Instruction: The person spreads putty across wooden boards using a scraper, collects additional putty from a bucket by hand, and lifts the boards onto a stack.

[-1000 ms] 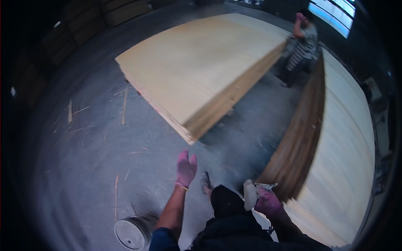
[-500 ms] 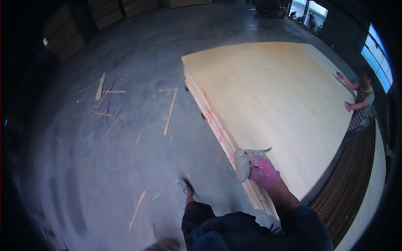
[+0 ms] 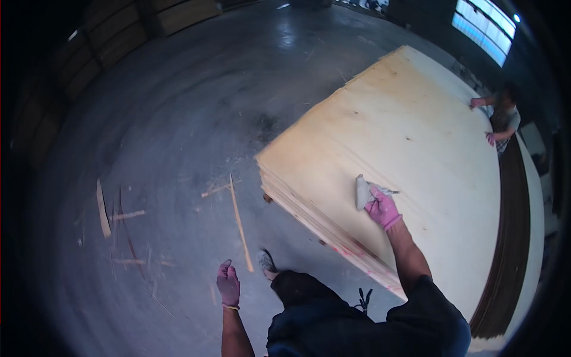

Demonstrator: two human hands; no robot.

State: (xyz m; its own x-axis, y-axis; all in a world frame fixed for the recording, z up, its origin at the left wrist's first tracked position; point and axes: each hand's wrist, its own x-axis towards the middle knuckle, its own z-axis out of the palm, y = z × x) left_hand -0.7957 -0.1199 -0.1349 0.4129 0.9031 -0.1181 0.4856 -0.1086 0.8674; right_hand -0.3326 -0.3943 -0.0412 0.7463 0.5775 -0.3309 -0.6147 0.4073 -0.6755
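My right hand [image 3: 382, 208], in a pink glove, is closed on a pale putty-coated scraper [image 3: 362, 193] with a dark, smeared edge. Beneath it lies the broad top sheet of a stack of pale wood sheets [image 3: 416, 149]. My left hand [image 3: 228, 285], gloved in pink with a yellow band at the wrist, hangs over the floor to the left of the stack. Its fingers are partly curled and nothing shows in them.
A co-worker [image 3: 504, 119] in pink gloves stands at the stack's far right side, hands at its edge. A second stack with dark edges [image 3: 510, 238] runs along the right. Wood strips [image 3: 239, 223] lie on the grey floor [image 3: 172, 119].
My left hand has come back into view at the lower left. My right hand has moved up and over the sheet with the scraper. The view has shifted along the stack.
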